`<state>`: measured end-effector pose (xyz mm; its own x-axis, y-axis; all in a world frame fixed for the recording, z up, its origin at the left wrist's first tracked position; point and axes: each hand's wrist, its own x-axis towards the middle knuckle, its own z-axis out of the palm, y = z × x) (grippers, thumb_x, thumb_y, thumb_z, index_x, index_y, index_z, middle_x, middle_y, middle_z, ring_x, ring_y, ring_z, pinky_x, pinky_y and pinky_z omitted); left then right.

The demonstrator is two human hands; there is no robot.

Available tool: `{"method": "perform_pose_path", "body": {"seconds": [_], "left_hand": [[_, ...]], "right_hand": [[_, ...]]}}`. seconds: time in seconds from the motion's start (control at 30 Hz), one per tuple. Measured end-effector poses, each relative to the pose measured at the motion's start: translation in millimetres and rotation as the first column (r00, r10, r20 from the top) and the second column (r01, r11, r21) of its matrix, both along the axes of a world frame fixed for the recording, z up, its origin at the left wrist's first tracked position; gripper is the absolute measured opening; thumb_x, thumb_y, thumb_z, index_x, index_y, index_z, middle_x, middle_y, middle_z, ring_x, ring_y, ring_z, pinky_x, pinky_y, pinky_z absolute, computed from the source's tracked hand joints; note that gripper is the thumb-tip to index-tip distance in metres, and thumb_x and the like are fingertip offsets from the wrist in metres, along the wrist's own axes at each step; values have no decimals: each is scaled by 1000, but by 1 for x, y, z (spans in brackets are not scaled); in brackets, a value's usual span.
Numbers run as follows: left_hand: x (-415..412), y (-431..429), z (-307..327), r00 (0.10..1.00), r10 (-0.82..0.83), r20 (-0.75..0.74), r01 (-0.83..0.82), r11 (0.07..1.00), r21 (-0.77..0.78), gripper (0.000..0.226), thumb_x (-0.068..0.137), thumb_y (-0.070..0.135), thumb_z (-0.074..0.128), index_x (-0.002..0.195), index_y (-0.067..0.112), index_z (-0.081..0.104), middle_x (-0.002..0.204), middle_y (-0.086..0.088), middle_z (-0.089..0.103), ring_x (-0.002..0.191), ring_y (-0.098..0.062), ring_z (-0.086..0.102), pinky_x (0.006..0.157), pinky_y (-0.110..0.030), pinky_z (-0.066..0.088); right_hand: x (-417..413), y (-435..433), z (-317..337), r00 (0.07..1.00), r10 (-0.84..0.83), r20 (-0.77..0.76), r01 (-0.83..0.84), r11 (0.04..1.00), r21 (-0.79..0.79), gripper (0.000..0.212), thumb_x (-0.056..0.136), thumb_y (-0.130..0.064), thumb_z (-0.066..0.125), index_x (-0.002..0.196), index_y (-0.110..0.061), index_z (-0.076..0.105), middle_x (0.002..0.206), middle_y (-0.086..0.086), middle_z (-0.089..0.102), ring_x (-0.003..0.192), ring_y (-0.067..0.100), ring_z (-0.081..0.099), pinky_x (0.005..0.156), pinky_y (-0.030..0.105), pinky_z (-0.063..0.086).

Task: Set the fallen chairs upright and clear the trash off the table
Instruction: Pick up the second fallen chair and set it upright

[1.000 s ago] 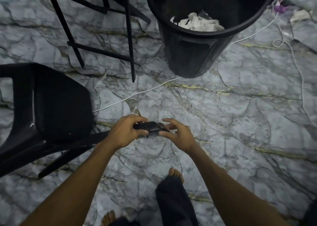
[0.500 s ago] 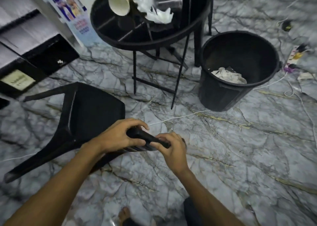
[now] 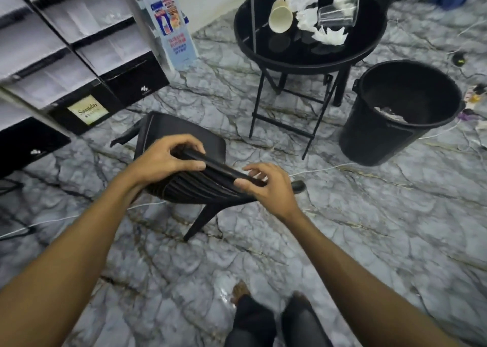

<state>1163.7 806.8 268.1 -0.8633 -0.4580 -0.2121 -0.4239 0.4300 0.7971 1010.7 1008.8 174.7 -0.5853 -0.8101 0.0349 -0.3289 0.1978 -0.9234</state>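
Between the two hands runs the top edge of a black chair [image 3: 181, 138]. Left hand [image 3: 168, 160] is wrapped around that edge, fingers over the top and thumb under it, holding tight. Right hand [image 3: 266, 185] sits further along the same edge; its thumb presses the edge, but its fingers are spread and lifted, so this grip looks loose. Chair back slats show just below both hands. Its seat lies just past the left hand, and one leg [image 3: 203, 221] pokes down to the floor [image 3: 369, 241] under the hands.

Far past the right hand stands a round black table [image 3: 263, 54]. On it lie a paper cup [image 3: 280, 19] on its side, a clear plastic cup [image 3: 337, 14] on its side, and white crumpled tissues [image 3: 329, 35] beside and between them. To the right of the table, well past the right hand, is a black bin [image 3: 379, 141] with some white trash [image 3: 390, 113] inside. A white cord [image 3: 324, 168] runs over the floor just beyond the right hand. Past the left hand are shelves [image 3: 79, 64] with a poster [image 3: 171, 22] leaning beside them. Below both arms you can see two knees in dark trousers [image 3: 276, 323].
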Motion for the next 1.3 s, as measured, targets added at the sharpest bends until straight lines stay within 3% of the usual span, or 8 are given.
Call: {"method": "perform_pose_path", "body": {"seconds": [0.4,0.5,0.63,0.77,0.93,1.03,1.2,1.3], "left_hand": [[111,-77,33,987,150,-54,-151,988,-16,37,65,37,84,94,18,69,93,10,68,87,4,62,77,-6,46],[142,-104,40,987,142,-69,-145,989,-39,39,64,33,83,95,15,69,94,8,69,89,0,63,81,-11,46],[193,-153,49,994,106,-32,-107,992,-63,49,61,50,80,100,20,70,104,5,69,103,-10,63,92,-29,45],[246,-195,59,995,98,-14,-98,994,-46,48,64,46,82,100,16,69,104,4,69,101,-7,63,92,-29,45],[305,-234,59,985,174,-8,-174,985,17,39,66,28,87,95,14,65,103,-7,65,99,-20,64,81,-29,58],[325,-245,56,975,219,-50,-221,974,-46,45,62,31,88,96,16,63,93,5,66,89,-8,62,81,-23,45],[333,-252,49,960,266,-90,-272,960,-63,59,49,62,84,96,29,72,94,12,69,90,-1,63,82,-13,46],[328,-250,50,963,258,-77,-262,964,-44,35,58,43,89,89,35,75,97,17,72,92,0,66,79,-6,46]], "right_hand": [[29,-23,-4,999,-8,-43,14,992,128,45,69,-76,61,99,-44,68,95,-13,69,99,5,63,88,38,53],[45,-43,4,1000,21,-15,-19,990,139,50,68,-74,62,105,-41,68,105,-8,70,104,6,62,89,31,50],[80,-84,17,996,84,17,-86,985,152,66,66,-74,61,118,-35,65,122,-8,62,118,11,53,97,29,40],[119,-130,30,992,129,7,-128,977,168,73,62,-79,61,120,-35,64,126,-10,59,123,11,51,103,34,40],[156,-172,40,985,163,-62,-149,971,188,74,60,-77,62,116,-29,67,117,-7,65,111,6,55,88,11,38],[175,-192,43,984,167,-56,-158,977,142,73,59,-75,66,117,-30,67,101,-5,68,98,9,62,85,21,47],[181,-210,42,972,212,-98,-196,968,154,69,59,-76,64,113,-34,69,98,-8,68,95,4,60,82,11,42],[178,-215,41,964,241,-115,-223,964,148,58,61,-75,65,95,-29,75,93,-12,72,91,0,62,76,11,42]]}}
